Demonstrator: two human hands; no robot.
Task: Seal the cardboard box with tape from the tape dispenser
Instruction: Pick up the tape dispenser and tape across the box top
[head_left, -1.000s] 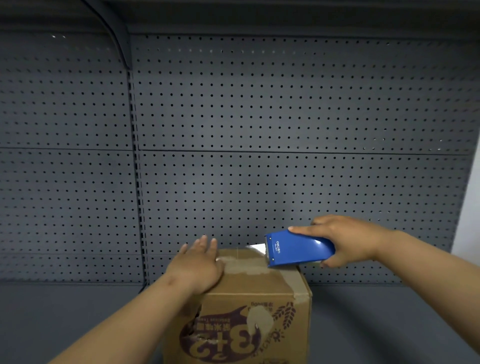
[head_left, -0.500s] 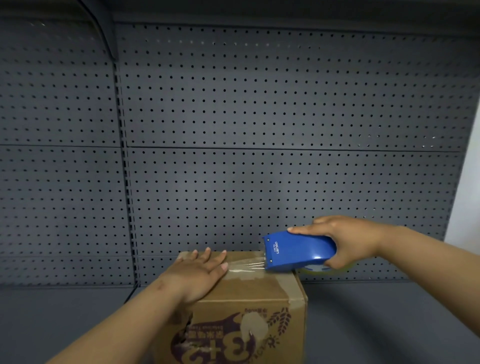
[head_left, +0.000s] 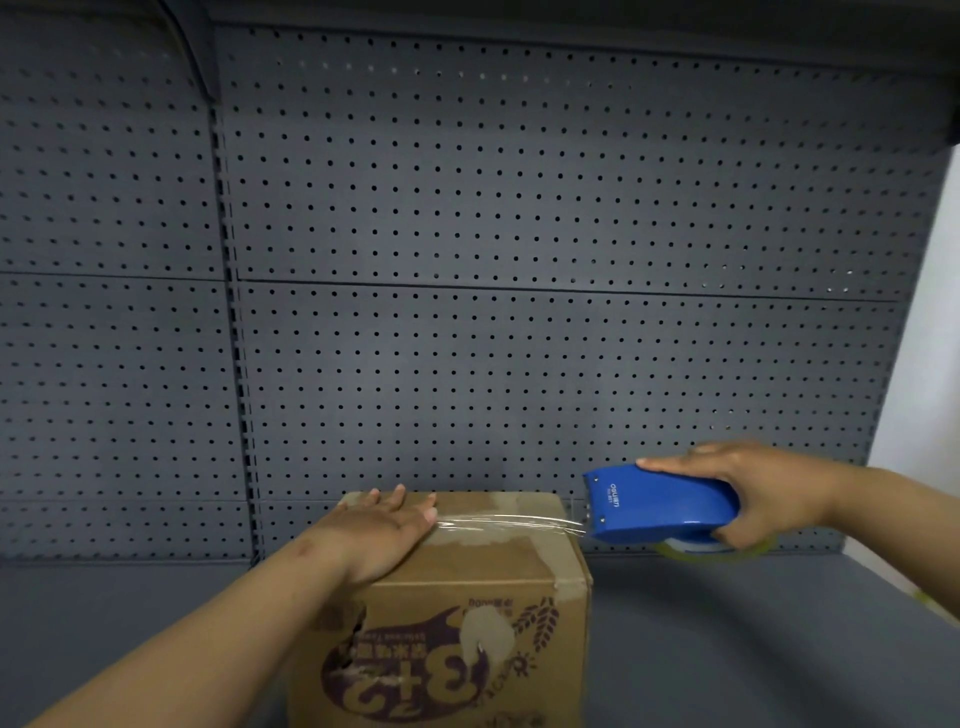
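A brown cardboard box (head_left: 483, 571) with purple print on its front stands on a grey shelf. My left hand (head_left: 387, 527) lies flat on the left part of its top, fingers apart, pressing down the start of a clear tape strip (head_left: 506, 522). The strip stretches across the top to the right, out past the box's right edge. There my right hand (head_left: 753, 491) grips a blue tape dispenser (head_left: 657, 506), held in the air just right of the box. The yellowish tape roll (head_left: 711, 552) shows under the dispenser.
A grey perforated back panel (head_left: 519, 312) rises right behind the box. The grey shelf surface (head_left: 727, 639) extends to the right and left of the box. A white wall (head_left: 924, 415) borders the shelf at far right.
My right hand has pulled the dispenser rightward, from over the box top to beyond its right edge, drawing out a longer strip of tape. My left hand stayed on the box.
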